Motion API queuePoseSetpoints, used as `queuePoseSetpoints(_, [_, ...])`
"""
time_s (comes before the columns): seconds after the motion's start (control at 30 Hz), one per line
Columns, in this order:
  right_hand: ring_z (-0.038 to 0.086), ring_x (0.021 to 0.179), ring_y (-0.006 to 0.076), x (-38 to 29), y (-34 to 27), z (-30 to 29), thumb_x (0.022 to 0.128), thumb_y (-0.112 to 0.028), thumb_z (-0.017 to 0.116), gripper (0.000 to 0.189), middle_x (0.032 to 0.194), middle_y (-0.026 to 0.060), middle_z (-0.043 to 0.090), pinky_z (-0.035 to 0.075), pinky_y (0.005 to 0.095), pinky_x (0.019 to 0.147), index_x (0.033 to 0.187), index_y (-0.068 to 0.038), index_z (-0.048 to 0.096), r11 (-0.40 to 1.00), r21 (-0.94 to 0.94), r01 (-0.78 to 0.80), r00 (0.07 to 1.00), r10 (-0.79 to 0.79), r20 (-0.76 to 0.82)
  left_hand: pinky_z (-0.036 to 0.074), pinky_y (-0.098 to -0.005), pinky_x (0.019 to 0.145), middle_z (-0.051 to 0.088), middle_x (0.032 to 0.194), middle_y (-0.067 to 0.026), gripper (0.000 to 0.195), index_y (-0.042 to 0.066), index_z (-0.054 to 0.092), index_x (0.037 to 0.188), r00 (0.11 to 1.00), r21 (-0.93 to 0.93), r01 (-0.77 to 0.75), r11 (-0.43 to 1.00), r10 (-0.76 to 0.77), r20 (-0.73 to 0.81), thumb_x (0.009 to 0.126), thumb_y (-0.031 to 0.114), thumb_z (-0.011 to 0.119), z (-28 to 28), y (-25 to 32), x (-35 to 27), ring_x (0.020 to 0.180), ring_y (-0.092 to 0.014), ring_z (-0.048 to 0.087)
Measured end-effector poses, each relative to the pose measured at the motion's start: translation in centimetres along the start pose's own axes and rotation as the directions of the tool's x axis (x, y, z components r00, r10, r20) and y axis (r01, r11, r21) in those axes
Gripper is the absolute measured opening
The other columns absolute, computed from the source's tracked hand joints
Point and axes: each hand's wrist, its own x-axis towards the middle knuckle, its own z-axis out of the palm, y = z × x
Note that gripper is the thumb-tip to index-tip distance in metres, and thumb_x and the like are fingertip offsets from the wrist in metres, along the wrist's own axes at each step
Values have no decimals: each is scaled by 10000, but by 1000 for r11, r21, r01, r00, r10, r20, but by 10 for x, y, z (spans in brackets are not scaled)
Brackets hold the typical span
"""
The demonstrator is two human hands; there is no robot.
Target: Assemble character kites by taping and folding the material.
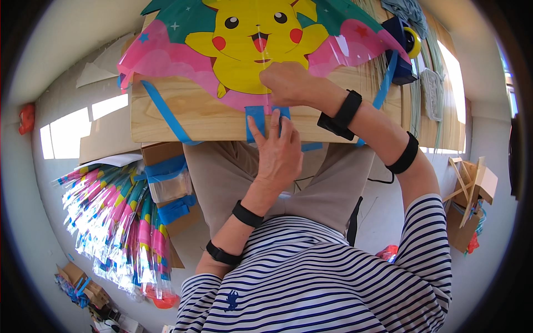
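A kite of thin plastic film (183, 58), printed with a yellow Pikachu figure on pink and green, lies across the wooden tabletop (166, 125). My right hand (289, 83) is curled into a fist over the figure's lower body, by the kite's centre line. Whether anything is pinched inside it is hidden. Just below, my left hand (280, 152) rests its spread fingertips at the kite's bottom tip and on the short blue strips (255, 125) at the table's near edge. Part of a small dark thing shows beside its fingers.
Long blue bands (166, 112) cross the tabletop at both sides. At right are a dark blue tape dispenser (403, 70), a clear plastic box (432, 93) and thin sticks (416, 108). Many folded printed kites (112, 212) lie at lower left beside a cardboard box (162, 152).
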Motion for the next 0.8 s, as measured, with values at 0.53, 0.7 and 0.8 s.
queuePoseSetpoints(0.53, [679,843,405,-30,18,29,803,-170,677,160,842,186,706,526,503,731,838,-15,687,951,252,-177,945,236,-226,104,-789,1124,481,1329,-136,675,-40,592,1251,1000,-26,-1,1000,1,-13,695,252,838,1,-1,-1,1432,-341,388])
queuePoseSetpoints(0.7, [677,872,399,-37,18,34,799,-189,715,177,876,183,711,525,501,742,860,-24,701,933,287,-220,953,268,-141,108,-796,1121,488,1331,-138,676,-37,592,1258,1000,-48,-2,999,2,-12,698,249,840,1,-2,0,1442,-344,392])
queuePoseSetpoints(0.8, [677,881,395,-37,16,35,790,-183,725,172,884,180,713,524,499,747,864,-29,704,929,295,-225,957,267,-111,117,-804,1115,491,1333,-138,681,-37,593,1266,1000,-21,-19,1000,19,1,702,253,841,1,-5,0,1446,-345,396])
